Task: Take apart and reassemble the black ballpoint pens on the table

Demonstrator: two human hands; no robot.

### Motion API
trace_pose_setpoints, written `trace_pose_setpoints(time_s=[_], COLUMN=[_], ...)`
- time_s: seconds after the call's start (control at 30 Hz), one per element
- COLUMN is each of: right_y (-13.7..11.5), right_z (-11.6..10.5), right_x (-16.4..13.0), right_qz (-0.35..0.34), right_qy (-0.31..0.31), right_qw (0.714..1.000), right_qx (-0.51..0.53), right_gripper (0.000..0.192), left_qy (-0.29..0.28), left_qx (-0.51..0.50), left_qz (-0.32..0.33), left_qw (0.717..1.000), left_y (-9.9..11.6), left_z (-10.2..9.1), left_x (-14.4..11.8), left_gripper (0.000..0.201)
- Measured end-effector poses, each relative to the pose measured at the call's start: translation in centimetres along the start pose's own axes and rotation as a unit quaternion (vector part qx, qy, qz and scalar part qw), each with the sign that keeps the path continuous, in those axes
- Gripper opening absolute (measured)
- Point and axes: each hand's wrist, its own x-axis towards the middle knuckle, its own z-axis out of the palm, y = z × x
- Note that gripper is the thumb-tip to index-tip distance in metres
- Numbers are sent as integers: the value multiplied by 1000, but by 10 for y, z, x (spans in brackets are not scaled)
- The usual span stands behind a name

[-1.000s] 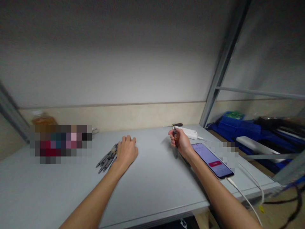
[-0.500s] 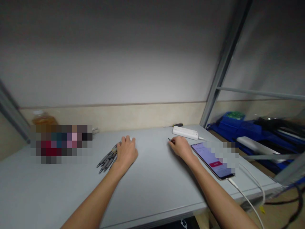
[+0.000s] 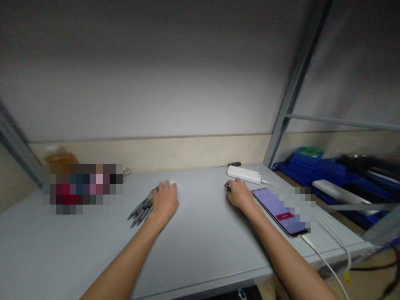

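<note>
On the pale grey desk [image 3: 200, 246] lies a bunch of grey pens [image 3: 140, 211] with dark tips, side by side and slanting. My left hand [image 3: 165, 202] rests palm down over their right end, fingers a little apart, touching the desk and hiding part of the bunch. Farther right, my right hand [image 3: 240, 194] is closed in a pinch. A short dark pen end [image 3: 227, 187] sticks out from its fingertips; the rest is hidden in the hand.
A phone [image 3: 279, 211] with a white charging cable [image 3: 321, 258] lies beside my right forearm. Behind it are a white power bank [image 3: 243, 174] and a screwdriver [image 3: 233, 164]. A bottle [image 3: 61, 156] and blurred items stand back left. Blue bins [image 3: 321, 168] sit beyond the metal frame [image 3: 290, 96].
My right hand has shifted slightly right, and the dark pen end between its fingers now points at a different angle. My left hand stays almost where it was at the bunch of pens.
</note>
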Motion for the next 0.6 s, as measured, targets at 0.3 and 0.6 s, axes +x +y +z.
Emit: trace_pose_setpoints(time_s=[0.3,0.6], right_y=[-1,-9], right_z=[2,7], right_x=[1,0], right_qz=[-15,-225], right_qy=[32,95], right_qw=[999,955], right_qx=[16,167], right_gripper=[36,25], left_qy=[-15,57], left_qx=[-6,-248], left_qz=[3,172], left_qw=[1000,952], left_y=[0,15], left_z=[-2,9], left_x=[1,0], left_gripper=[37,25])
